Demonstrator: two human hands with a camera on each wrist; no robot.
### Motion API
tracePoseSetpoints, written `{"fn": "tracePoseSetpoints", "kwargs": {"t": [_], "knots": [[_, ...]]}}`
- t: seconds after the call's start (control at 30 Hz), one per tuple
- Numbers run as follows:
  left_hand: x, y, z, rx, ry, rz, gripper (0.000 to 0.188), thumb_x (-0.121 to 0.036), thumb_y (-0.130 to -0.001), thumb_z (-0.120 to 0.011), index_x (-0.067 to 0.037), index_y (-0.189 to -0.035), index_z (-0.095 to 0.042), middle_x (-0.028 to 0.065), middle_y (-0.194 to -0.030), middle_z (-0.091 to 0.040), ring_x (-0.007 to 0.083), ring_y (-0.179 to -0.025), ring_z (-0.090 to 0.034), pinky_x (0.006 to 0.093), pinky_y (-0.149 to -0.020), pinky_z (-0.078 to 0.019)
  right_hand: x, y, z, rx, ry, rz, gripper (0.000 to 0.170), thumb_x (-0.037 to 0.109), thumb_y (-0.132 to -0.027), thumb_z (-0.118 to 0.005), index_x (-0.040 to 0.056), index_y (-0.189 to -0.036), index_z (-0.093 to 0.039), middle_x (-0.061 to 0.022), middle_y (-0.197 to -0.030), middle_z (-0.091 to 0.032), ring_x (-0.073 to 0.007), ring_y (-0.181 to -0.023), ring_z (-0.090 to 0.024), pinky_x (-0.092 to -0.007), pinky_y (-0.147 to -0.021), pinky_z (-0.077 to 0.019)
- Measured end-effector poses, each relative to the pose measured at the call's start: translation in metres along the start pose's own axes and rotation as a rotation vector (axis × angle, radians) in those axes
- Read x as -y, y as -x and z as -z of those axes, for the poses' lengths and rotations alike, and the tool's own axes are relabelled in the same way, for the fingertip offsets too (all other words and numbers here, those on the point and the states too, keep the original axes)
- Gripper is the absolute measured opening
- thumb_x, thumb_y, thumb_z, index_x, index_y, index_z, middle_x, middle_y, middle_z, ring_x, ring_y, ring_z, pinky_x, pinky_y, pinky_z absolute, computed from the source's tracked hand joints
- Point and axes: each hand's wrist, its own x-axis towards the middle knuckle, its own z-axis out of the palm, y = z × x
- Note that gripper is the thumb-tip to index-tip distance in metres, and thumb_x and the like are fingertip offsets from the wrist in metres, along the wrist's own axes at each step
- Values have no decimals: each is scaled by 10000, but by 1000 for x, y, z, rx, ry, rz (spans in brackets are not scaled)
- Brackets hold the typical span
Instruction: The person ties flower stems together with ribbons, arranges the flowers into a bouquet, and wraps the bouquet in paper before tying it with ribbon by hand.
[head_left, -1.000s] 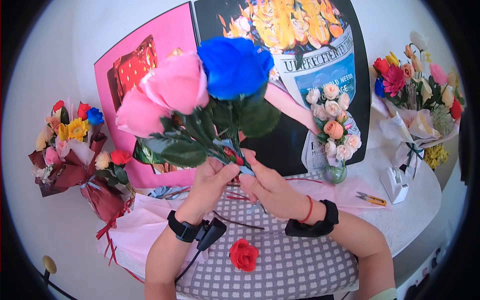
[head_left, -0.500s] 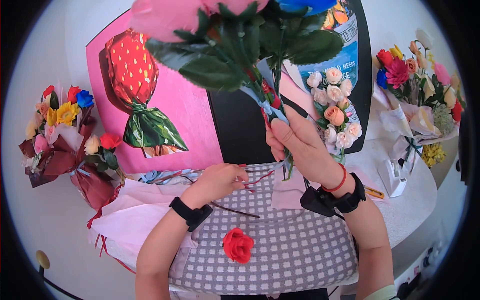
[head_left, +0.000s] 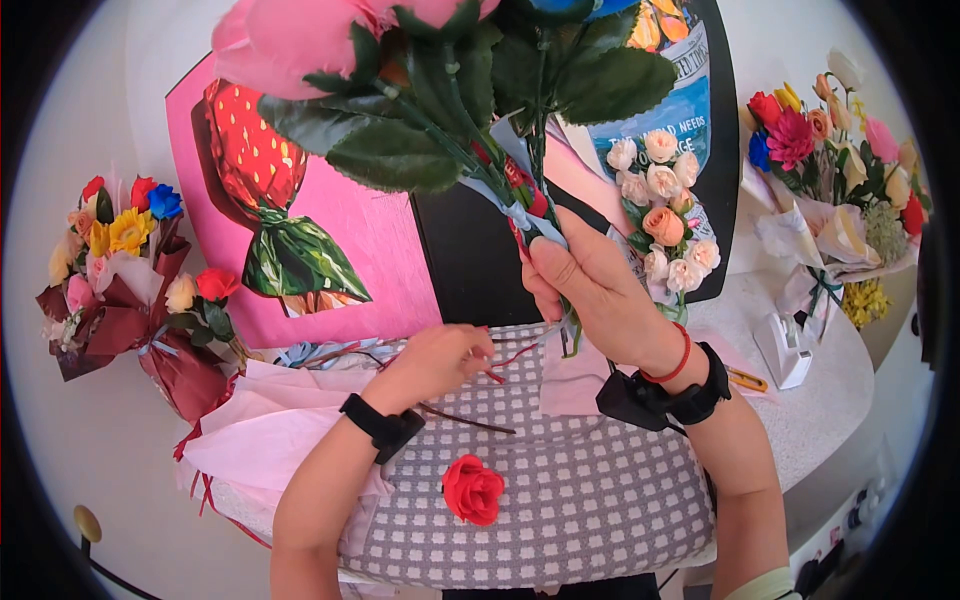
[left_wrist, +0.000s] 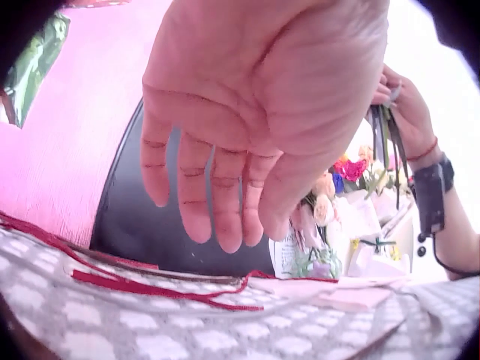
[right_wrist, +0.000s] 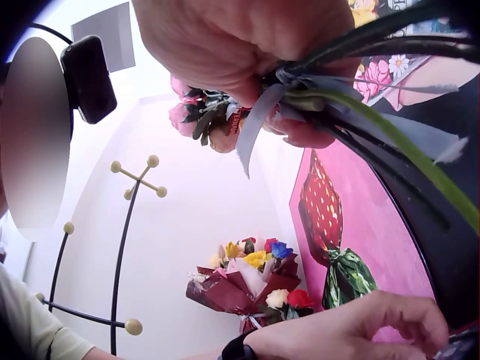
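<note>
A red rose [head_left: 473,490] lies on the checked cloth [head_left: 590,500]. Beyond, the left hand [head_left: 440,362] hangs loose-fingered over the cloth; the right hand [head_left: 595,285] grips the raised flower bunch [head_left: 465,90], long axis slanting, blooms [head_left: 300,50] up and leftward, stems [head_left: 571,340] down, before 2 posters [head_left: 380,260].

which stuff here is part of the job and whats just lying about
Likely in the job:
flower bunch, held in right hand
pale blue ribbon round its stems
red strips near left hand

Probably just lying about:
loose red rose
maroon-wrapped bouquet
vase flowers
</note>
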Motion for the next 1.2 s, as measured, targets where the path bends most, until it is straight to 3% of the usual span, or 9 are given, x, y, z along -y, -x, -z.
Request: {"fn": "tracePoseSetpoints", "kwargs": {"t": [0.03,0.1,0.2,0.4,0.63,0.7,1.0,1.13,1.2], "knots": [[1,1,7,-64,42,93,132,-114,-726,-617,-40,-832,-594,102,-804,-604,257,-766,-591,337,-664,-451,1,0,0,-12,-12,-10,168,175,-916,-421,8,-901,-428,-11,-651,-451,-57,-549,-402,-215,-474,-352],[12,3,16,-114,36,49,103,-69,-723,-601,-36,-820,-602,106,-790,-607,244,-753,-599,322,-648,-454,3,0,-1,-21,-30,-18,165,173,-914,-423,9,-897,-429,-9,-646,-448,-58,-543,-402,-216,-470,-350],[20,8,30,-83,-105,185,93,-52,-709,-583,-48,-793,-624,109,-744,-613,251,-731,-599,337,-634,-453,3,0,-1,-26,0,16,158,166,-912,-424,11,-883,-432,-8,-645,-448,-60,-536,-396,-215,-467,-346],[39,14,21,-14,-300,257,117,-92,-685,-591,-80,-792,-638,89,-757,-621,252,-741,-599,357,-645,-451,4,0,0,-4,16,25,151,154,-912,-416,9,-874,-430,-8,-648,-448,-59,-538,-393,-217,-469,-341],[37,15,29,27,-218,238,126,-86,-662,-620,-73,-785,-639,87,-748,-619,237,-723,-594,340,-633,-448,3,1,0,-4,14,28,154,156,-909,-419,10,-862,-426,-10,-633,-441,-59,-537,-392,-217,-469,-339],[32,14,29,387,113,143,135,-104,-651,-652,-63,-778,-639,73,-758,-616,208,-714,-583,316,-625,-445,3,0,0,-11,33,43,165,164,-910,-421,10,-850,-423,-10,-626,-436,-59,-533,-392,-218,-467,-339],[7,5,4,674,-59,-34,203,-167,-615,-696,-54,-774,-640,75,-762,-604,182,-718,-575,289,-627,-443,4,-1,4,-13,29,42,195,188,-914,-425,9,-839,-417,-12,-630,-439,-57,-535,-387,-213,-465,-338],[4,5,13,548,-53,-2,158,-135,-651,-682,-49,-773,-627,47,-744,-598,165,-702,-574,279,-617,-442,3,-1,3,-8,-3,12,197,192,-915,-425,4,-855,-420,-10,-639,-441,-52,-545,-389,-212,-469,-339],[8,4,24,187,370,-24,102,-98,-720,-647,-31,-772,-589,19,-734,-580,140,-682,-571,258,-590,-439,2,0,3,-3,10,26,198,192,-916,-423,0,-869,-422,-8,-649,-445,-53,-553,-389,-212,-471,-337]]}}
